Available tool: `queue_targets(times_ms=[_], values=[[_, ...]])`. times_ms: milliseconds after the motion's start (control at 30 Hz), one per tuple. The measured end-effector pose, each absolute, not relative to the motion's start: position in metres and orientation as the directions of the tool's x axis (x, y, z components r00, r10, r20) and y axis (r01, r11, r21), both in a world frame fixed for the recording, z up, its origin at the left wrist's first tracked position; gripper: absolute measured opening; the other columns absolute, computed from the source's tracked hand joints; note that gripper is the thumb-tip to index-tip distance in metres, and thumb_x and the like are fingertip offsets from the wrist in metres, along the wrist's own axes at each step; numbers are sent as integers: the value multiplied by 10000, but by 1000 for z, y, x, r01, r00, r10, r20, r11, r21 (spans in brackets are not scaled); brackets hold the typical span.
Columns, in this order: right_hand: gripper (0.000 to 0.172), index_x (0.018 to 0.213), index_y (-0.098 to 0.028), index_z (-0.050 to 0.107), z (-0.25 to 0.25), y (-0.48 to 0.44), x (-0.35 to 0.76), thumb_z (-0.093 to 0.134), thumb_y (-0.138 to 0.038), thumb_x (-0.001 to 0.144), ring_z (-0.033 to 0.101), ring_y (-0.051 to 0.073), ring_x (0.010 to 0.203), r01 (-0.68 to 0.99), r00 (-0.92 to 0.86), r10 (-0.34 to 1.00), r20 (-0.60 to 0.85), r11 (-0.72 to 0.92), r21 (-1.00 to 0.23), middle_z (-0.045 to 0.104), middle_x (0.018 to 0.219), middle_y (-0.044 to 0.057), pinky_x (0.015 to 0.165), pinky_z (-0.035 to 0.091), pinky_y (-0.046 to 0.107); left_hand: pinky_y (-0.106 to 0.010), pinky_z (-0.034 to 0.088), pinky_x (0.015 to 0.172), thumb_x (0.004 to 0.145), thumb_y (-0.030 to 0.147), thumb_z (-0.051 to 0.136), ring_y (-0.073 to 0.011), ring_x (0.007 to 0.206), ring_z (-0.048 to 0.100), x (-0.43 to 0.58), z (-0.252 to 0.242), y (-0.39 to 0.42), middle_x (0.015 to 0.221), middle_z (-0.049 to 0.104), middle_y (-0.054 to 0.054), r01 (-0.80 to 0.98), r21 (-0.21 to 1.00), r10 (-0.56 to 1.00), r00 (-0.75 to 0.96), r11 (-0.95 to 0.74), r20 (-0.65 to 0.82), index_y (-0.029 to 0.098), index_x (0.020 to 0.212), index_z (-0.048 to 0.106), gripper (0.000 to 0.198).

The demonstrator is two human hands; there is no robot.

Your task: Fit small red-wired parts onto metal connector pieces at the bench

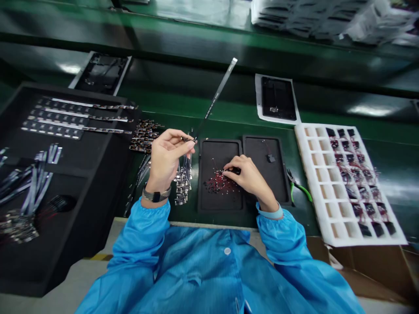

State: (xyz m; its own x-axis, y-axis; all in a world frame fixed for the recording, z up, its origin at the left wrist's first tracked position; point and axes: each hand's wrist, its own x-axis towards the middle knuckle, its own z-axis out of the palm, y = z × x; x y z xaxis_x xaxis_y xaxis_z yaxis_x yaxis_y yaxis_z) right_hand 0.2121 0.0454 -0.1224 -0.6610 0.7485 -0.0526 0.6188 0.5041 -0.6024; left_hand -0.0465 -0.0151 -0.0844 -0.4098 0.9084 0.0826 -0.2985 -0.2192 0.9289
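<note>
My left hand (167, 158) is raised and pinches the near end of a long thin flex strip (218, 90), which slants up and away to the right. Under that hand lies a bundle of similar strips (182, 183). My right hand (248, 174) rests curled on the left of two black trays (209, 150). Its fingertips pinch a small black part at the edge of a pile of red-wired parts (218, 183). The right black tray (262, 152) holds one small black part (270, 158).
A white compartment tray (314, 174) with several wired parts stands at the right. Green-handled pliers (299, 186) lie beside it. A large black tray (81, 152) with strips fills the left. Two black panels (278, 99) lie further back on the green belt.
</note>
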Motion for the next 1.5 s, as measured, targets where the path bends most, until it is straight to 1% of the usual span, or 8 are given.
queue_targets(times_ms=[233,433,567,733,900,1033,1267,1500], values=[[137,928,-232,774,-121,40,198,789,-368,919,599,243,902,633,-542,840,33,434,-640,732,903,38,862,382,392,-193,423,471,696,174,891,-77,554,590,-43,-87,-12,783,716,-9,-337,921,916,-398,-197,50,173,852,746,214],[227,874,-204,692,-120,41,165,763,-412,930,585,271,881,745,-538,843,16,484,-459,706,846,70,790,365,385,-195,405,488,703,199,899,-70,578,563,-38,-95,-11,827,729,-26,-306,942,931,-365,-141,21,166,887,775,225],[168,830,-197,665,-125,47,151,760,-298,925,601,289,900,764,-562,826,-40,500,-407,725,887,106,784,371,392,-199,415,513,721,217,892,-80,612,571,-36,-97,-12,852,736,-33,-283,952,934,-357,-115,6,166,907,778,225],[121,822,-202,647,-126,49,158,690,-214,935,624,231,820,653,-580,813,-51,427,-626,714,809,59,764,423,352,-218,429,534,729,245,883,-99,620,580,-37,-98,-11,814,717,-18,-251,964,934,-358,-89,-7,169,923,773,235],[148,943,-177,709,-118,49,175,724,-320,909,738,205,781,384,-560,817,-139,106,-917,794,812,54,779,519,329,-231,438,563,770,261,866,-103,643,587,-40,-97,-12,881,750,-33,-246,962,930,-368,-121,23,181,909,794,175],[237,930,-157,762,-114,49,180,801,-374,844,776,227,828,273,-571,803,-170,-9,-962,816,836,78,821,558,344,-238,463,601,773,301,878,-119,686,622,-45,-99,-13,909,774,-45,-265,957,924,-381,-120,11,181,825,774,167],[200,899,-171,772,-104,43,186,790,-368,868,732,197,777,230,-594,799,-92,59,-971,787,801,53,790,553,340,-307,549,907,789,276,865,-179,925,716,-47,-99,-15,899,758,-31,-178,975,938,-341,-134,67,188,806,774,128],[143,864,-201,768,-94,40,197,798,-341,866,706,208,830,228,-562,827,-10,143,-963,778,860,41,835,545,358,-272,555,759,747,276,898,-156,779,685,-47,-97,-16,888,770,-53,-152,987,958,-286,-42,-3,186,997,822,276]])
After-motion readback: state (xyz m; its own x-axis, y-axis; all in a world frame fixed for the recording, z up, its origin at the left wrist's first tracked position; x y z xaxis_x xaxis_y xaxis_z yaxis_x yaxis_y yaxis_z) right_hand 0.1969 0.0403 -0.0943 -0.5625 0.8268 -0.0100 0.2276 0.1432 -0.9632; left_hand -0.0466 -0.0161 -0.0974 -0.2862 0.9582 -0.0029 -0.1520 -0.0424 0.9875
